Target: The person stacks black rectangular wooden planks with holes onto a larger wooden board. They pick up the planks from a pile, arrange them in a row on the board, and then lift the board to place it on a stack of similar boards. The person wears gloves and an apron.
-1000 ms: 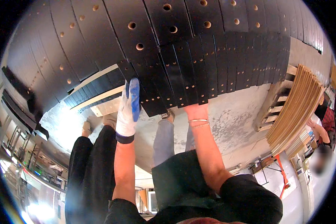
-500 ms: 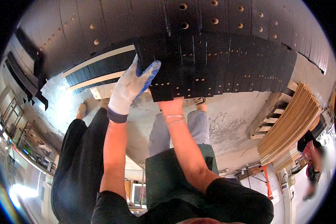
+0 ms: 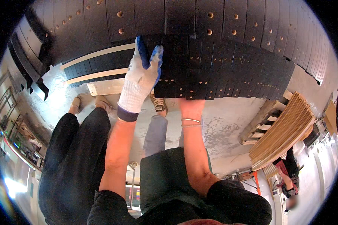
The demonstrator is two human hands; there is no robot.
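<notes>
My left hand, in a white knitted glove with a blue coated palm, reaches up at the left end of a row of black boards. Its thumb and fingers stand apart, stretched out; I cannot tell whether they touch the boards. My right hand, bare, is at the near edge of the same row, its fingers hidden under the boards. Small drilled holes dot these boards. Behind them lies a second, higher row of black boards with larger round holes.
Pale wooden strips lie left of the row over more black boards. Brown sheets are stacked at right beside a wooden pallet. A person in black trousers stands close at my left. Another person is far right.
My right hand has shifted right along the boards' near edge. My left hand has moved slightly up and right, its fingers still apart. The view has shifted, and a sneaker shows between my arms.
</notes>
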